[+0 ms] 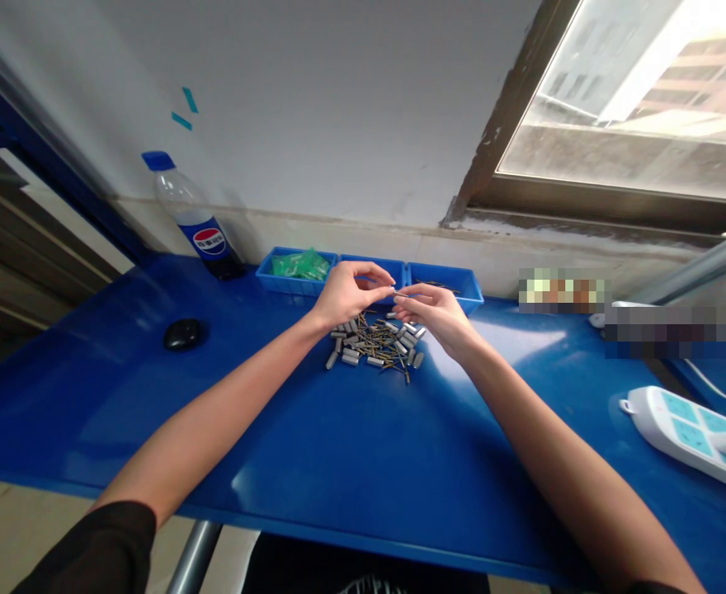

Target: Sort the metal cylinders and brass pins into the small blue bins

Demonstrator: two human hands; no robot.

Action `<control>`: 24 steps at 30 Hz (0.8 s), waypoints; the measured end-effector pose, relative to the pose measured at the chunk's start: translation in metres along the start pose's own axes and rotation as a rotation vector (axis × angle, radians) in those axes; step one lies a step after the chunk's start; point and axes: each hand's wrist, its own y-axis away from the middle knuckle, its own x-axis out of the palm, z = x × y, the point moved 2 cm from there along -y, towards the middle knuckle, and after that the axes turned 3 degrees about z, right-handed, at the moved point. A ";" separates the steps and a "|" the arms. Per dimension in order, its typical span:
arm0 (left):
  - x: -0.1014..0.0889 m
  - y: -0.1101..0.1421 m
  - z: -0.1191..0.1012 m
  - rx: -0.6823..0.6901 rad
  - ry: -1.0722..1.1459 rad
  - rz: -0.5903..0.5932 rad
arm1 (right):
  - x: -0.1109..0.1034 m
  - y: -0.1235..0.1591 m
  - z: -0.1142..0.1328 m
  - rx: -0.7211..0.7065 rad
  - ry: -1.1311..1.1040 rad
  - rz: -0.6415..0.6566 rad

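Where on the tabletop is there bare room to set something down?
Bare tabletop lies between the left forearm and right forearm, from the loose metal parts to the front edge. Others lie between right forearm and power strip, and between left forearm and black mouse. Crowded: around the left hand and right hand, among the parts and blue bins.

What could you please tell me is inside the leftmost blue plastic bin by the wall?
Inside the leftmost blue plastic bin lies crumpled, translucent green plastic. Anything beneath it cannot be seen, and the left grip hides the near right corner.
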 end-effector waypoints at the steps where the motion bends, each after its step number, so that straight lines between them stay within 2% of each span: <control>1: 0.000 0.000 0.000 -0.002 0.002 0.008 | -0.001 0.000 0.000 0.001 -0.034 -0.011; 8: 0.001 0.002 0.001 -0.024 -0.017 0.047 | -0.006 -0.003 -0.002 -0.004 -0.135 -0.067; 13: 0.004 0.004 0.008 -0.010 -0.181 0.049 | -0.008 -0.003 0.000 -0.066 -0.070 -0.132; 18: 0.014 0.010 0.017 0.044 -0.434 0.236 | -0.015 -0.002 0.010 -0.195 0.067 -0.251; 21: 0.022 0.014 0.021 0.061 -0.590 0.335 | -0.020 -0.002 0.012 -0.205 0.113 -0.347; 24: 0.026 0.016 0.022 0.073 -0.672 0.371 | -0.023 -0.003 0.009 -0.162 0.126 -0.383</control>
